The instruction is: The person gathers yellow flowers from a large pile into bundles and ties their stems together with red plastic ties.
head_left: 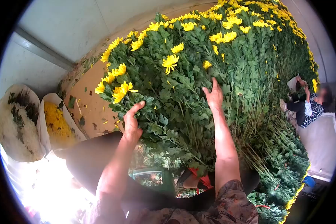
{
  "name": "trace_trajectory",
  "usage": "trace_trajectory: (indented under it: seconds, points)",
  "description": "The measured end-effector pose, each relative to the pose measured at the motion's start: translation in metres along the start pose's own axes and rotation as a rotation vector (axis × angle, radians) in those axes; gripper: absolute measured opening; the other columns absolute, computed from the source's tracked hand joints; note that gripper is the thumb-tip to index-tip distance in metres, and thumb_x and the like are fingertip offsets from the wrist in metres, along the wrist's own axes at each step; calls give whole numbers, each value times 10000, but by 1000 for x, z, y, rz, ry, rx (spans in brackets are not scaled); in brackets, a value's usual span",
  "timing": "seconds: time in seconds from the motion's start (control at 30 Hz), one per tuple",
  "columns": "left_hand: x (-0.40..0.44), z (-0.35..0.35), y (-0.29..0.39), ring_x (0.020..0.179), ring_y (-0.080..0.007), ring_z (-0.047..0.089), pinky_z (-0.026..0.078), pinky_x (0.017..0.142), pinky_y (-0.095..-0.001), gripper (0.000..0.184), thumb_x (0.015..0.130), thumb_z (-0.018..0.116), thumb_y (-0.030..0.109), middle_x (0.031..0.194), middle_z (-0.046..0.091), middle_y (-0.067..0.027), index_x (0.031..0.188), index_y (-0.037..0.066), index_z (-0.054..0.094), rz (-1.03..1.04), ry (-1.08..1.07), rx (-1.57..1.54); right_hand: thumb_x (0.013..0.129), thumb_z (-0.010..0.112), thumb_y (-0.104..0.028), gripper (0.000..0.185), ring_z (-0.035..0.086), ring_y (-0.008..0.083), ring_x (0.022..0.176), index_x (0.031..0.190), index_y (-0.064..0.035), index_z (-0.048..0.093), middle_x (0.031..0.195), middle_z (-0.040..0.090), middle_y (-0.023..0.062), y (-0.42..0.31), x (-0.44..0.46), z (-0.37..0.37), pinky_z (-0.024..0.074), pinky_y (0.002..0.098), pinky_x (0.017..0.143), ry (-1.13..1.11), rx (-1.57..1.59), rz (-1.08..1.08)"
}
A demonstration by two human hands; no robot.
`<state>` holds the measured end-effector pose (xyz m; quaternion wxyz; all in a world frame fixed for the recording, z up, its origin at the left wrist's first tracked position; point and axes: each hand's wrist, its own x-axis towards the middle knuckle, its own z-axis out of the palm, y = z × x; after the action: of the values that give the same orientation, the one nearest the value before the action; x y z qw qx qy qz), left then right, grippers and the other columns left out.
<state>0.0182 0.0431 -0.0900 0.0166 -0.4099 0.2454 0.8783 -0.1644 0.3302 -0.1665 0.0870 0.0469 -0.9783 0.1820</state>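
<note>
A large heap of yellow flowers with long leafy green stems fills the middle and right of the head view. My left hand is at the heap's left edge, its fingers against the leaves just below a cluster of yellow blooms; whether it grips a stem is hidden. Over the stems near the centre, my right hand has its thumb and forefinger apart, with nothing seen between them. A small yellow bloom lies just above its fingertips.
Two white sacks stand at the left, one with white petals, one with yellow petals. A green plastic object is between my legs. Another person sits at the far right. Grey wall panels rise behind.
</note>
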Motion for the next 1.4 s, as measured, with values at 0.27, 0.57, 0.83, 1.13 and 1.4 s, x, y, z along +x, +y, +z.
trace_trajectory:
  seconds: [0.27, 0.57, 0.83, 1.13, 1.4]
  points:
    - [-1, 2, 0, 801, -236, 645, 533, 772, -383, 322, 732, 710, 193, 896, 668, -103, 988, 18, 625, 14, -18, -4, 797, 704, -365, 493, 468, 320, 1140, 1188, -95, 571, 1198, 510, 106, 26, 4, -23, 397, 403, 953, 31, 145, -28]
    - [-3, 4, -1, 866, -247, 630, 512, 818, -409, 322, 720, 690, 217, 930, 662, -88, 990, 54, 626, 20, -87, -14, 754, 715, -463, 1007, 352, 401, 1280, 1451, -20, 139, 1439, 294, 218, 65, 86, -88, 337, 522, 1009, 124, -121, 454]
    - [6, 5, -7, 879, -251, 619, 500, 824, -417, 354, 713, 697, 225, 947, 656, -75, 1024, 78, 617, -74, -83, 23, 814, 673, -377, 437, 531, 349, 1058, 1148, -109, 586, 1158, 518, 101, 69, 50, -107, 414, 519, 832, 209, -376, 100]
    - [0, 7, -6, 856, -249, 627, 512, 817, -400, 372, 711, 711, 220, 954, 658, -91, 1021, 37, 616, -7, -70, 24, 694, 778, -373, 690, 519, 333, 1066, 1202, -30, 460, 1242, 481, 195, 9, -15, -80, 507, 439, 869, -156, -310, 5]
    - [2, 1, -3, 842, -252, 629, 523, 800, -407, 381, 709, 720, 206, 944, 654, -103, 1024, 24, 605, -12, -28, -2, 742, 686, -551, 638, 560, 279, 893, 1135, -84, 499, 1074, 541, 137, 12, -25, -63, 492, 422, 708, 308, -108, -174]
